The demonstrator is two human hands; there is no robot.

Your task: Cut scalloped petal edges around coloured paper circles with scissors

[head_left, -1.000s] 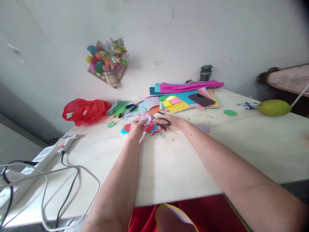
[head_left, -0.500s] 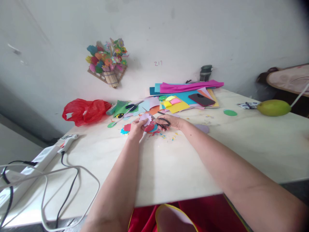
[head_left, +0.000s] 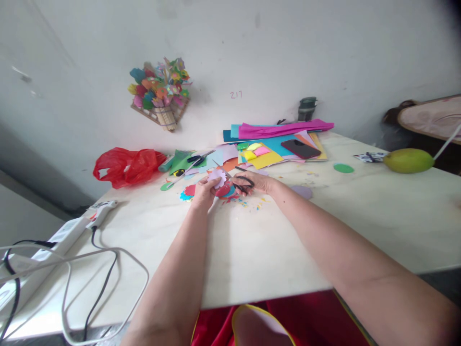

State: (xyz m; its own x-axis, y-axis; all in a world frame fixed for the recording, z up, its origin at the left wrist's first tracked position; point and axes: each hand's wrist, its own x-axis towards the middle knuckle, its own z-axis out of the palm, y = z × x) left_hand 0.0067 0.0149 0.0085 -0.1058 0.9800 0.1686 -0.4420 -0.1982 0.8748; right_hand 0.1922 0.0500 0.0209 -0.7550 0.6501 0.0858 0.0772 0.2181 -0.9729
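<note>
Right grip: scissors, blades indistinct.

I get a bright, cool, diffuse picture. Soft shadows on the pale marbled desk lean toward 3 o'clock, so the light seems to come from 9 o'clock; the desk whitens into glare around 7. The smooth grey-white wall dims at 9 o'clock, and black vignetting eats the corner near 1. My wide lens stretches both bare forearms, blurring toward 4. Near centre, the scalloped lilac paper piece looks pale, and tiny multicoloured paper scraps smear.
</note>
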